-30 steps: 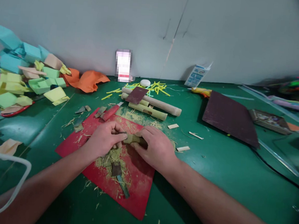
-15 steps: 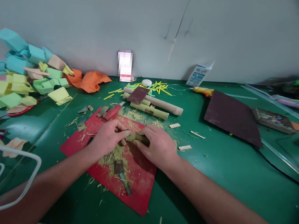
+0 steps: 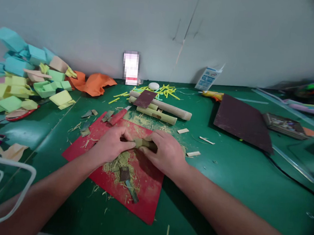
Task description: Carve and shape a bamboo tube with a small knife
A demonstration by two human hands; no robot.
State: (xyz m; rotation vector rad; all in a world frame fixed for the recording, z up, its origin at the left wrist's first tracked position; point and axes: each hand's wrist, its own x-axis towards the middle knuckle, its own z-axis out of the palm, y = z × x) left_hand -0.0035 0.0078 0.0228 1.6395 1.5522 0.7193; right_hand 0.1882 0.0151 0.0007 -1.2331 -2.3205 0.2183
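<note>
A short olive-green bamboo piece (image 3: 143,143) lies across the red cutting mat (image 3: 150,198), held at both ends. My right hand (image 3: 165,153) is closed round its right part. My left hand (image 3: 112,144) is closed at its left end, fingers pinched against it; whether a tool is in them is hidden. Greenish shavings (image 3: 118,163) and a few dark strips (image 3: 125,174) lie on the mat below the hands. A red-handled knife (image 3: 118,116) rests at the mat's far corner.
Three bamboo sticks (image 3: 161,110) with a brown sandpaper piece (image 3: 144,98) lie behind the mat. A large brown sandpaper sheet (image 3: 242,122) is at right. Folded coloured paper boxes (image 3: 26,82) pile up at left, with orange paper (image 3: 94,83) beside them. Yellow strips, a small carton (image 3: 209,78) and white wire (image 3: 12,164) are also there.
Both hands stay on the bamboo piece with only slight shifts of the fingers. The view has moved a little.
</note>
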